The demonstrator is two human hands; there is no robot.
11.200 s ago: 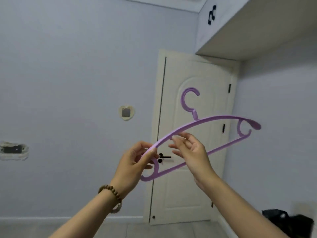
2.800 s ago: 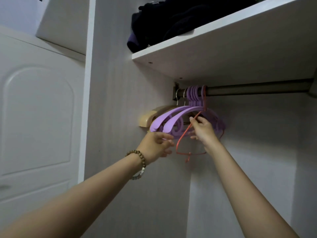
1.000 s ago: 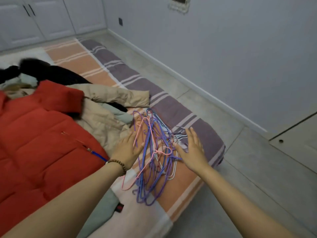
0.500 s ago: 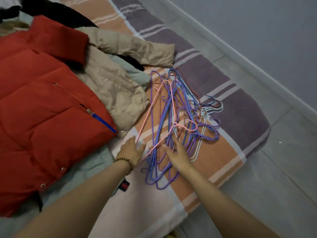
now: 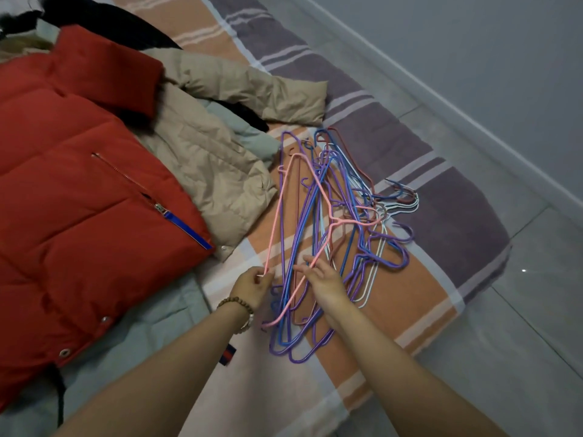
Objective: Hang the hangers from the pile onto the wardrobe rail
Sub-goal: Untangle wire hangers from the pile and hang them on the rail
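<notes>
The left hand (image 5: pixel 252 288) has its fingers curled and pinches the lower end of the long bar of a pink hanger (image 5: pixel 276 223) between thumb and fingertips. A beaded bracelet (image 5: pixel 236 302) sits on that wrist. The right hand (image 5: pixel 325 279), just beside the left and not touching it, reaches in with its fingers spread and lightly bent over one sloping arm of the same pink hanger. The fingertips touch the wire, but whether they actually grip it cannot be told.

The pink hanger lies on top of the pile of hangers (image 5: pixel 328 197), a tangle of thin wire hangers in purple, blue, white and dull red. Their hooks point mostly toward the right edge of the bed, and their long bars run away from the person. The pile rests on the bed (image 5: pixel 410 294), on a sheet striped in orange, white and purple, near the bed's corner.

To the left of the pile, just beside it, lies a beige jacket (image 5: pixel 205 159), one sleeve stretched toward the purple stripes. A red puffer jacket (image 5: pixel 79 200) with a blue zip pull overlaps the beige one. A black garment (image 5: pixel 110 26) lies beyond them. Right of the bed is a grey tiled floor (image 5: pixel 520 342), which meets a pale wall (image 5: pixel 504 58) at a white skirting board.
</notes>
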